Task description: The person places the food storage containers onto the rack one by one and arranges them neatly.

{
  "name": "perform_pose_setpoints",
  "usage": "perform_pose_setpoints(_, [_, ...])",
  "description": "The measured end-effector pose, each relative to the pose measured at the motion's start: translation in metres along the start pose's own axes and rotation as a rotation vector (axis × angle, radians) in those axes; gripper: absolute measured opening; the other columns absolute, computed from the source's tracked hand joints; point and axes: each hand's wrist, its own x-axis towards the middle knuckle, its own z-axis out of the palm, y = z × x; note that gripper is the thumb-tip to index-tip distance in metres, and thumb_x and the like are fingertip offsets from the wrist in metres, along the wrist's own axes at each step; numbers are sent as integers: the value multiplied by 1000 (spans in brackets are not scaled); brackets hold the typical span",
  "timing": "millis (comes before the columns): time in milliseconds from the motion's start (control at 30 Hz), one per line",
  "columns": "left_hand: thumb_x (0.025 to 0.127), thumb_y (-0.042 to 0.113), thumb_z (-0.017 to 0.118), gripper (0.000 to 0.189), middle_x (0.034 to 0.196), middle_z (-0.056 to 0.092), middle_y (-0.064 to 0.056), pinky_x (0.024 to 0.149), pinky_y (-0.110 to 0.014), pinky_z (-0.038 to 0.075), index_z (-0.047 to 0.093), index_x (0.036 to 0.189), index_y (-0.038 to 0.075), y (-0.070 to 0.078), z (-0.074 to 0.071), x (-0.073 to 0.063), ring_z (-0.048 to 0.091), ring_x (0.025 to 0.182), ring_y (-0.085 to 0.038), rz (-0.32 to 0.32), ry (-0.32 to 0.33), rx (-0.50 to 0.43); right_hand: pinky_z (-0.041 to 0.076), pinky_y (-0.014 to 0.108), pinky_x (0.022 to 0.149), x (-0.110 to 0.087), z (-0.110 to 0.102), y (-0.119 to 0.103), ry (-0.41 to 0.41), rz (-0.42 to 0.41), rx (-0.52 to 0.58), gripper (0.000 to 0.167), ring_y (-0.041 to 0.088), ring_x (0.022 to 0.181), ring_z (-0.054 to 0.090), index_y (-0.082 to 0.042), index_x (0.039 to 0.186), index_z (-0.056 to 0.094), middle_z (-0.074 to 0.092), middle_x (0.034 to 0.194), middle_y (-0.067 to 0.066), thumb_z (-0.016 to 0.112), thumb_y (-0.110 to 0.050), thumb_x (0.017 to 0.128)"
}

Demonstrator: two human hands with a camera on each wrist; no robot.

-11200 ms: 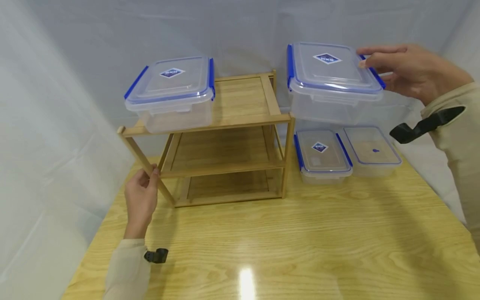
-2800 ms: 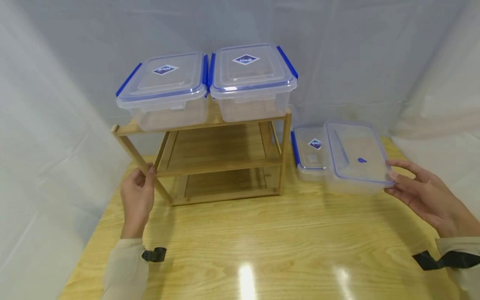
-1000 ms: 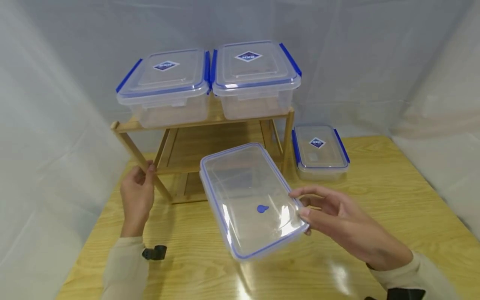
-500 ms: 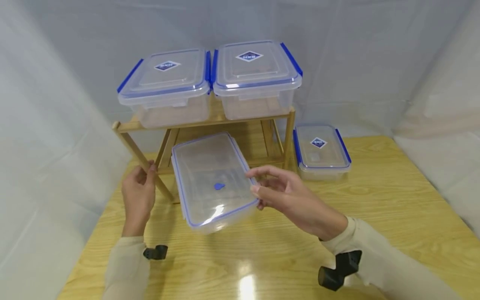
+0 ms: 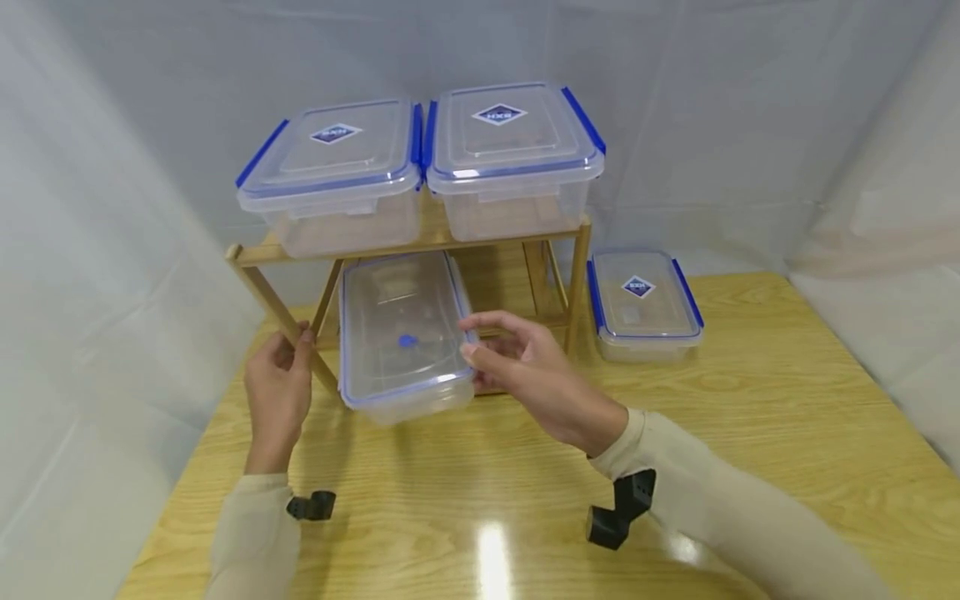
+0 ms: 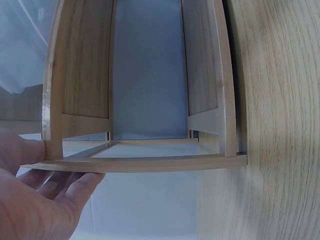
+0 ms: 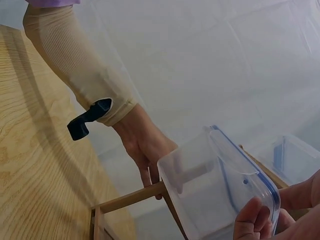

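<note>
My right hand (image 5: 536,375) grips the right edge of a clear plastic food container (image 5: 401,333) with a blue-lined lid and a small blue valve. Its far end reaches under the top board, over the middle shelf of the wooden rack (image 5: 517,287); its near end sticks out in front. In the right wrist view the fingers (image 7: 247,215) hold the container's rim. My left hand (image 5: 277,387) pinches the rack's front left post, thumb on one side and fingers on the other, as the left wrist view also shows around the post (image 6: 145,164).
Two larger clear boxes with blue clips, one left (image 5: 330,175) and one right (image 5: 513,158), stand side by side on the rack's top. Another lidded container (image 5: 645,304) lies on the wooden table (image 5: 750,400) to the right. White sheeting (image 5: 697,108) hangs behind.
The right box came to rest on the rack's top earlier. My right hand has since carried the valve-lid container from the table's right leftward, then into the middle level. My left hand stays put.
</note>
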Motion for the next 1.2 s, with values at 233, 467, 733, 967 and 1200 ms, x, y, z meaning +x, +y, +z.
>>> perform_pose_setpoints(233, [107,26,53,37,127,68,-17,100,-38,54,64,132,1,0,0,0,64,118,-29,-1,0,23,59,39,85,13,7,-2,36,2,6,37,20,82,62,-9,137,59,61,105,11,63,-7,100])
perform_pose_setpoints(467, [107,28,53,38,128,68,-16,100,-38,54,64,133,2,0,1,-1,65,118,-29,-5,-10,18,57,38,89,24,10,-5,62,18,20,36,19,83,62,-10,135,61,63,108,12,66,-9,99])
perform_pose_setpoints(733, [107,26,54,37,128,68,-16,98,-32,55,64,133,1,-1,2,-1,65,117,-31,7,-7,2,57,38,92,33,10,-5,54,23,15,54,20,92,60,-16,139,59,58,109,10,77,-6,90])
perform_pose_setpoints(967, [107,26,54,36,125,68,-19,98,-36,55,64,133,2,0,1,0,66,116,-33,-3,-2,15,58,41,93,41,14,0,134,15,166,51,21,84,65,-7,131,48,62,97,10,77,-1,89])
perform_pose_setpoints(1200, [107,29,53,38,125,69,-17,101,-43,53,65,133,3,2,0,-1,65,117,-31,-5,7,26,61,35,85,48,23,7,191,-30,291,25,19,79,71,-1,104,53,68,88,10,74,3,91])
